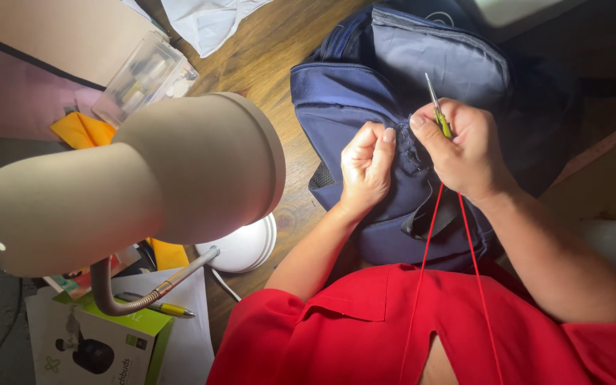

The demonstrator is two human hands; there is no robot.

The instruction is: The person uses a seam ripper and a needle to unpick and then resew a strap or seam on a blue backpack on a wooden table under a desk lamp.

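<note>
A navy blue backpack [393,78] lies on a wooden table in front of me. My left hand [366,165] is closed on a fold of its fabric near a seam. Right beside it, my right hand [465,150] grips a slim tool with a yellow-green handle and a thin metal tip [436,107] that points up and away over the bag. Two strands of red thread [433,235] run from under my right hand down across the backpack to my red shirt.
A beige gooseneck desk lamp [144,178] fills the left side close to the camera. Under it sit a white round base [244,246], a yellow pen [169,309], a green-and-white box [101,342], a clear plastic box [144,75] and white cloth [208,21].
</note>
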